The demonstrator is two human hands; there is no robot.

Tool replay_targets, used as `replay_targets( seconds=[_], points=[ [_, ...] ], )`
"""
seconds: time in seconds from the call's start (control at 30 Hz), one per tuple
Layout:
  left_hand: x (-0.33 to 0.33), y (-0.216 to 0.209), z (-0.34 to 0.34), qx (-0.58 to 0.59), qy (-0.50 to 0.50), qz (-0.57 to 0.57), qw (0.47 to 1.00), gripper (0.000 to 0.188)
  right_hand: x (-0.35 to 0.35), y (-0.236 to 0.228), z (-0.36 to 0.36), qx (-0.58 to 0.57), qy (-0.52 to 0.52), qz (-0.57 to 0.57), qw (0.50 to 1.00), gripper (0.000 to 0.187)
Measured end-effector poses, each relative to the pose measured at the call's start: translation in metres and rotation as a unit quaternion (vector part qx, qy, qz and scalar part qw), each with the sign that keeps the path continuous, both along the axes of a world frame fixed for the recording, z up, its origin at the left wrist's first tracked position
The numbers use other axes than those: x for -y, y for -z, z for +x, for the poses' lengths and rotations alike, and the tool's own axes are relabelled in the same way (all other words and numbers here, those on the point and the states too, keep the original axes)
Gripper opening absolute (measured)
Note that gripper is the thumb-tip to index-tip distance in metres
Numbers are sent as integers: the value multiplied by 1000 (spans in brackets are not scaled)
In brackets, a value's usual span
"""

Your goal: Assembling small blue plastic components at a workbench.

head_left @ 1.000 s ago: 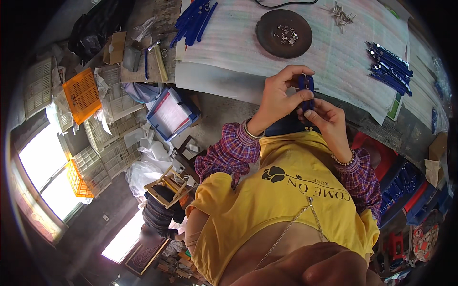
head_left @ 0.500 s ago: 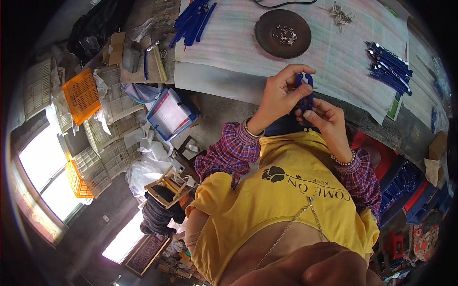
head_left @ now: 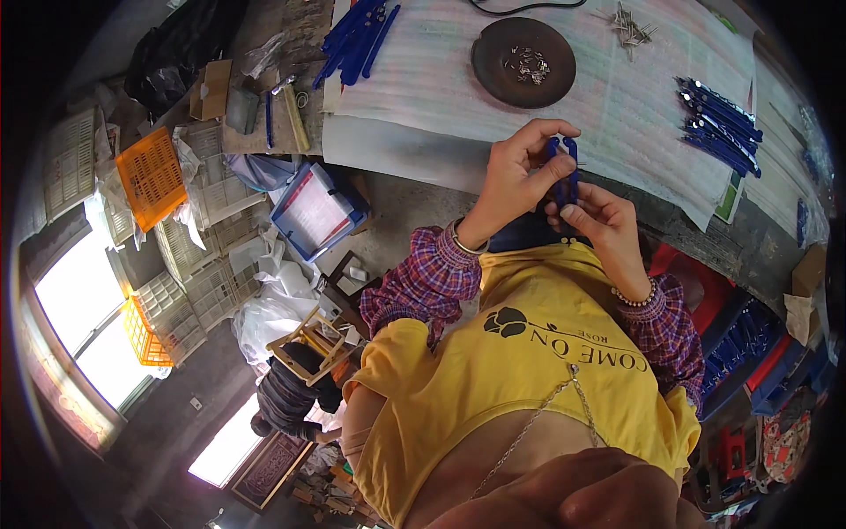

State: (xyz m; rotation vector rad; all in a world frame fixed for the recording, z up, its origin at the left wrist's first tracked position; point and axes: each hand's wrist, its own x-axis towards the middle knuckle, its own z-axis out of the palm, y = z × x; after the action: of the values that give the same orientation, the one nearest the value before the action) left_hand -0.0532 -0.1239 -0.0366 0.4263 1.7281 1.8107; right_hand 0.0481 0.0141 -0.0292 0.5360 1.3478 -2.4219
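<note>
Pinch grips of left hand [head_left: 520, 176] and right hand [head_left: 610, 222], close together, around blue pieces [head_left: 572, 149]

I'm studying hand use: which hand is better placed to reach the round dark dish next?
Probably the left hand: it is nearer the dish, while the right hand sits farther back. Both currently hold the blue piece.

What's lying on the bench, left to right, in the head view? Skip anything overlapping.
Yellowish strip → loose bundle of blue pieces → round brown dish → pile of thin metal pins → stacked dark-blue pieces.
</note>
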Motion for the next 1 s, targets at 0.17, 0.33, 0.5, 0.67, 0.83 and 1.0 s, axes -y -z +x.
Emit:
replay_targets(
  seconds=[0.17,0.33,0.5,0.67,0.83,1.0],
  points=[
    [-3,-4,1,24,-6,15,1000,38,0,0,-1,10,14,3,1000,26],
    [2,-2,2,48,6,-8,999,39,0,-4,-1,12,26,-2,1000,25],
    [4,-4,4,54,6,10,998,40,2,-7,1,-7,57,24,998,23],
    [7,-6,6,-1,28,-17,999,40,-10,-3,5,-5,-8,91,996,23],
    [7,-5,8,-11,22,-30,999,40,-10,-8,3,0,3,97,995,21],
    [6,-14,8,-101,38,-60,992,39,-19,-11,-2,5,31,44,999,19]
  ],
)
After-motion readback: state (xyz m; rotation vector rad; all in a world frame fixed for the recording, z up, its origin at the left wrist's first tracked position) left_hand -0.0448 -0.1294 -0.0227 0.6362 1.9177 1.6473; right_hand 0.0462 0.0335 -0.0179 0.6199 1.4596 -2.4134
